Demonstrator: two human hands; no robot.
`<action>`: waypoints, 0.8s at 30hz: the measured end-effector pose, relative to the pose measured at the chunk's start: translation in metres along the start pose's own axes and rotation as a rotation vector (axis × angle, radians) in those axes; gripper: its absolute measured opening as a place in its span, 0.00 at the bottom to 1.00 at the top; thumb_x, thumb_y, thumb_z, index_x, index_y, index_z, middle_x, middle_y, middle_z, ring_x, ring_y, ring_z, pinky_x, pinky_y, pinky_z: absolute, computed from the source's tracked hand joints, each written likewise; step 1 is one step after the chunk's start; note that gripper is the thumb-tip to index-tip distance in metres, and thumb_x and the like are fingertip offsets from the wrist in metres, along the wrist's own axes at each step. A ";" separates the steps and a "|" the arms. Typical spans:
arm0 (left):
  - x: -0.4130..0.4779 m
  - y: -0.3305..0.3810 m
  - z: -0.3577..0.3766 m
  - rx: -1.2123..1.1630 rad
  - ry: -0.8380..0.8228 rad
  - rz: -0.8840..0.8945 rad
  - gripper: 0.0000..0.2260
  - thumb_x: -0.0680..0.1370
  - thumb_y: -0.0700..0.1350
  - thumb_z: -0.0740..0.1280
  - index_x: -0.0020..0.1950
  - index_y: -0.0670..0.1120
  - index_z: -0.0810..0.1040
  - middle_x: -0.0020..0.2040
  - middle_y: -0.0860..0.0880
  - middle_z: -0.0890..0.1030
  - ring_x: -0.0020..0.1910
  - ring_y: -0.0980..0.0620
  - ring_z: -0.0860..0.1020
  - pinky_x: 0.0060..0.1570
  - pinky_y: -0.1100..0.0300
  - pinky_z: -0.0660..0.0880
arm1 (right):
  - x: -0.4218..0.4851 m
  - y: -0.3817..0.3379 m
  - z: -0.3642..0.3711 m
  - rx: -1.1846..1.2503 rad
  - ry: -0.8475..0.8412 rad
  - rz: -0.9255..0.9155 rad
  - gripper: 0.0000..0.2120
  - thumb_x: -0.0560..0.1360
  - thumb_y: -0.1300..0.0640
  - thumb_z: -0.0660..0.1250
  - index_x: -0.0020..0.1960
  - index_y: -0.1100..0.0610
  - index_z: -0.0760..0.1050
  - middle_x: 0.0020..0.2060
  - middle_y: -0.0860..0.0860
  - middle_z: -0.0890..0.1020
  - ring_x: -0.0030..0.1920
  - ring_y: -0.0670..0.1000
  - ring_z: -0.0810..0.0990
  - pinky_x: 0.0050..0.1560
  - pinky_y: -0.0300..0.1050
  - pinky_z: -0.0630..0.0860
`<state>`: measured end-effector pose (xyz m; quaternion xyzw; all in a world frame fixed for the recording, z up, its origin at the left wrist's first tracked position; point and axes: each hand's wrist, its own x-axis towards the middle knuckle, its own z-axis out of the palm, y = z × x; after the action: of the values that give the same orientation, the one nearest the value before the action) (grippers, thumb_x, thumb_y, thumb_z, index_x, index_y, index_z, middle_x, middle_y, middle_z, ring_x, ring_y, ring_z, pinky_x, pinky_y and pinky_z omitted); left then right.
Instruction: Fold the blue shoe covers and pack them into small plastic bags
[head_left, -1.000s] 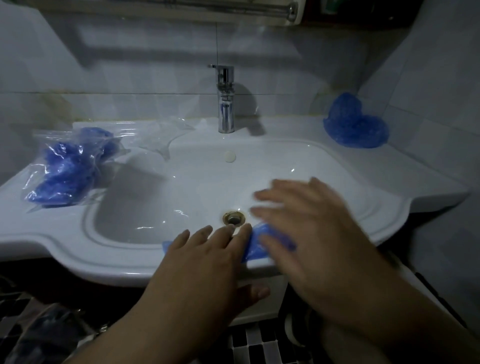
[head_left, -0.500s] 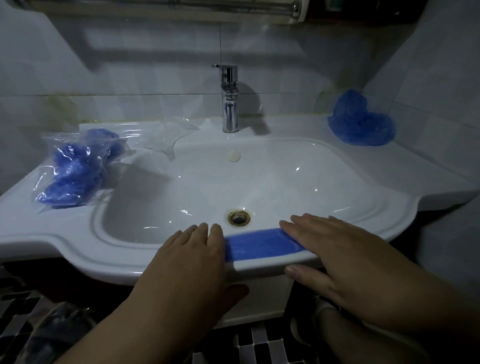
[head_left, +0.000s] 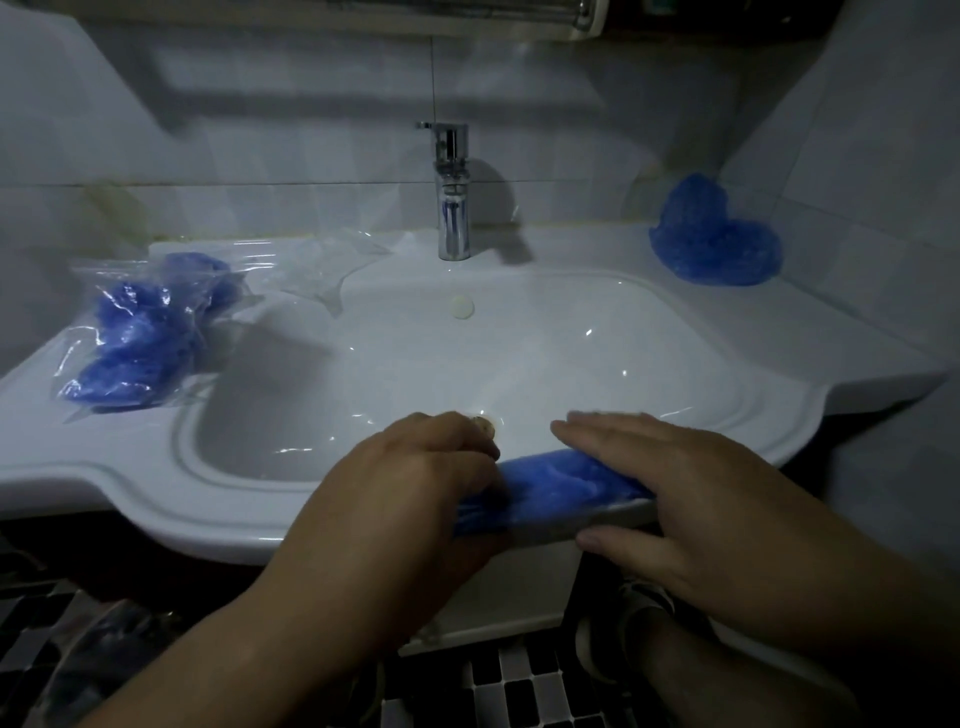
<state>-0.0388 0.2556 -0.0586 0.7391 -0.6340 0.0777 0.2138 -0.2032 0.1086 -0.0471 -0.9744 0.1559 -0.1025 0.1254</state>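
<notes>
white washbasin (head_left: 779, 364) in dim tiled bathroom | folded blue shoe cover (head_left: 566, 480) on near rim | left hand (head_left: 410, 499) fingers curled, gripping its left end | right hand (head_left: 691, 499) flat, fingers extended, pressing its right end | bagged shoe covers (head_left: 140, 332) far left

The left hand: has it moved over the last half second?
Yes. The left hand slid right along the sink's front rim toward the drain, its fingers now curled.

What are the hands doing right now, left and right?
Left hand: fingers curled closed on the left end of the blue shoe cover at the sink's front rim.
Right hand: open and flat, pressing the cover's right end.
</notes>
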 end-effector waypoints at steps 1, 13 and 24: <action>0.000 -0.001 0.000 -0.011 0.004 0.002 0.13 0.66 0.62 0.65 0.42 0.58 0.84 0.47 0.59 0.80 0.41 0.58 0.78 0.35 0.72 0.66 | 0.002 0.002 0.001 0.002 0.060 -0.054 0.27 0.71 0.40 0.69 0.69 0.39 0.69 0.68 0.36 0.70 0.69 0.41 0.67 0.69 0.45 0.68; -0.002 -0.014 -0.011 -0.211 -0.080 -0.297 0.06 0.76 0.53 0.66 0.43 0.57 0.82 0.36 0.54 0.82 0.38 0.58 0.78 0.39 0.63 0.73 | 0.020 0.016 0.003 0.294 0.065 -0.044 0.07 0.71 0.53 0.74 0.43 0.42 0.78 0.43 0.38 0.80 0.47 0.41 0.78 0.45 0.31 0.70; -0.001 -0.009 -0.016 -0.142 -0.072 -0.451 0.06 0.76 0.49 0.69 0.40 0.57 0.81 0.36 0.60 0.81 0.37 0.61 0.78 0.37 0.70 0.71 | 0.039 0.005 0.010 0.198 0.051 0.088 0.04 0.77 0.50 0.65 0.45 0.44 0.78 0.42 0.41 0.81 0.44 0.40 0.77 0.42 0.34 0.71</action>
<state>-0.0281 0.2645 -0.0465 0.8474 -0.4640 -0.0434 0.2545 -0.1659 0.0932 -0.0519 -0.9465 0.1908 -0.1366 0.2216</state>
